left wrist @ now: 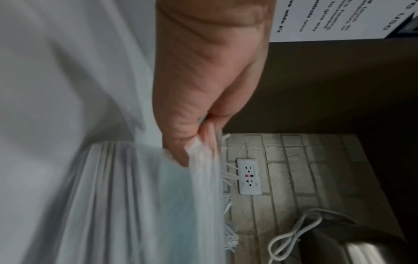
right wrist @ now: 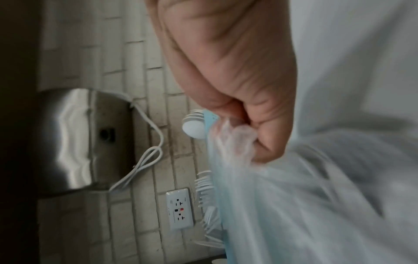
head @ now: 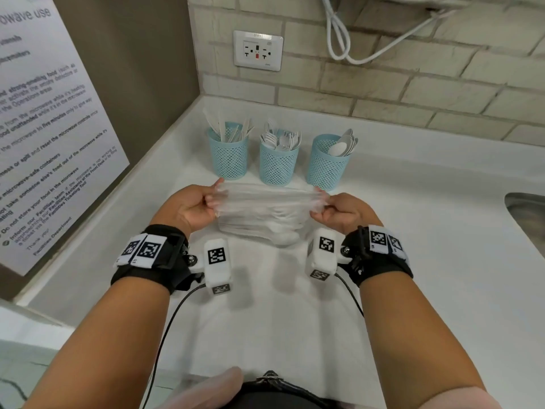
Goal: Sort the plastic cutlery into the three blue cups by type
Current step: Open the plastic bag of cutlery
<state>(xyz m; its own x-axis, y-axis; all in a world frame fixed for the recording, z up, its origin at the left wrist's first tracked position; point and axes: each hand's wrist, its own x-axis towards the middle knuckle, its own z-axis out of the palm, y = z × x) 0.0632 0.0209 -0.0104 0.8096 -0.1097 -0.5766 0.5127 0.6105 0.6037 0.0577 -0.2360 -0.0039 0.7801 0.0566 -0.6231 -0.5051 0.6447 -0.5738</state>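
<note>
Three blue mesh cups stand in a row on the white counter: the left cup (head: 229, 150) holds knives, the middle cup (head: 278, 160) forks, the right cup (head: 328, 162) spoons. In front of them a clear plastic bag (head: 265, 212) with white cutlery inside is stretched between both hands. My left hand (head: 196, 206) grips the bag's left edge with curled fingers (left wrist: 181, 125). My right hand (head: 339, 211) grips its right edge, fingers (right wrist: 260, 125) curled round the bunched plastic (right wrist: 237, 142). The bag's contents are blurred.
A brown side wall with a printed notice (head: 44, 128) stands at left. A tiled back wall carries an outlet (head: 258, 50) and a white cord (head: 348, 33). A metal sink (head: 528, 214) sits at the right edge. A steel dispenser (right wrist: 74, 139) hangs on the wall.
</note>
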